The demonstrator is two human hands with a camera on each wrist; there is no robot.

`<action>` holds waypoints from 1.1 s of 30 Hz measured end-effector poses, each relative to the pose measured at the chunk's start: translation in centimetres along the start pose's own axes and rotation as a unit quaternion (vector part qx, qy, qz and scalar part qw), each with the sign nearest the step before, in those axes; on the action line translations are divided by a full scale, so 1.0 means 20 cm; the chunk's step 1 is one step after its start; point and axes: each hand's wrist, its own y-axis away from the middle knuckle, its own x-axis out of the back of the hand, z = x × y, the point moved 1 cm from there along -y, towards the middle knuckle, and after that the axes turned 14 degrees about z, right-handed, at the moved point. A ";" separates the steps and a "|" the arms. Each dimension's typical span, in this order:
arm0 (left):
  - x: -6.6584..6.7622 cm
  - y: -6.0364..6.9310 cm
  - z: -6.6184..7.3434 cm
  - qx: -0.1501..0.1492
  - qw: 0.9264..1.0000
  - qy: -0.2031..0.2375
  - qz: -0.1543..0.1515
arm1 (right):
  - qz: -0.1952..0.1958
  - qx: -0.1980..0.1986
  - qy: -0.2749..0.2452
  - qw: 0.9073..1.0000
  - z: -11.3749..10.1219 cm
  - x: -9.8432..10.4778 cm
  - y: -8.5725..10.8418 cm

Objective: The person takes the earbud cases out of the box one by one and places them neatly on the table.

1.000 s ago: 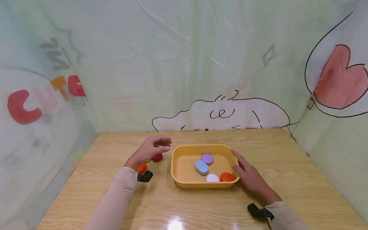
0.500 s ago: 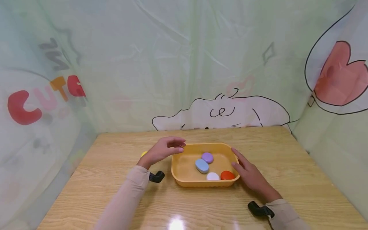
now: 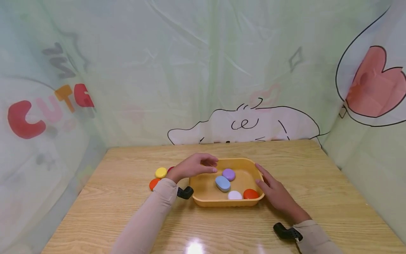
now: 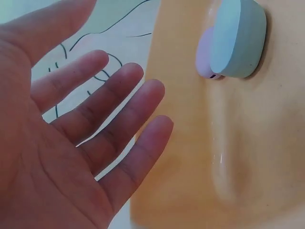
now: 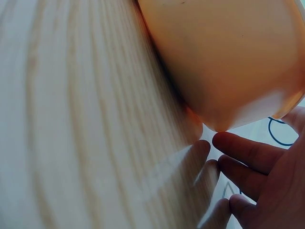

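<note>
A yellow-orange plastic tray [image 3: 203, 203] stands on the table. In it lie a light blue oval piece [image 3: 223, 183], a purple round one [image 3: 228, 174], a white one [image 3: 235, 195] and a red-orange one [image 3: 251, 194]. My left hand [image 3: 196, 165] hovers over the tray's left part, palm bare and fingers spread in the left wrist view, holding nothing. The blue piece [image 4: 239, 40] appears there beyond the fingertips, partly covering the purple one [image 4: 205, 55]. My right hand [image 3: 277, 194] rests against the tray's right side, its fingers [image 5: 248, 150] extended along the outside.
Left of the tray, a yellow piece [image 3: 161, 172], an orange piece [image 3: 154, 183] and a dark red piece [image 3: 170, 169] lie on the wooden table [image 3: 104, 197]; the left arm hides part of that group. Printed curtains [image 3: 190, 70] hang around the table's back and sides.
My left hand has moved right, from beside the loose pieces to over the tray, uncovering the yellow and orange pieces. The right hand and tray have stayed nearly still.
</note>
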 end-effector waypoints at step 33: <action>-0.15 -0.13 0.00 0.013 0.988 -0.051 -0.148 | 0.005 0.006 0.003 1.000 0.02 -0.01 0.00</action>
